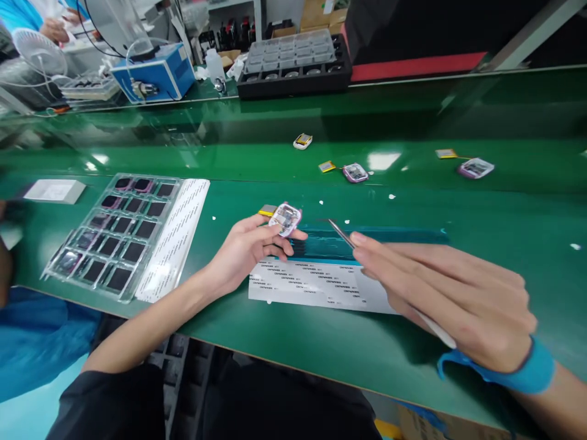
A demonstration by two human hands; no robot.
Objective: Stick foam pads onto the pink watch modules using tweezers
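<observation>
Between the thumb and fingers of my left hand (247,247) is a small watch-like case (285,220), its electronics showing, with a yellow-edged battery (267,210) beside it. My right hand (440,293) grips tweezers (340,232), whose thin tips point left toward the case and stay apart from it. Below both hands lies a white printed adhesive sheet (307,284), with a strip of blue film (380,242) along its far edge. A blue wrist strap (518,370) circles my right wrist.
On the left, a clear tray (123,226) of dark square parts rests by another printed sheet (177,238). Similar cases (355,173) with batteries lie farther back. Behind stand a blue machine (156,73) and a black tray (293,82). A co-worker's hands (57,27) show top left.
</observation>
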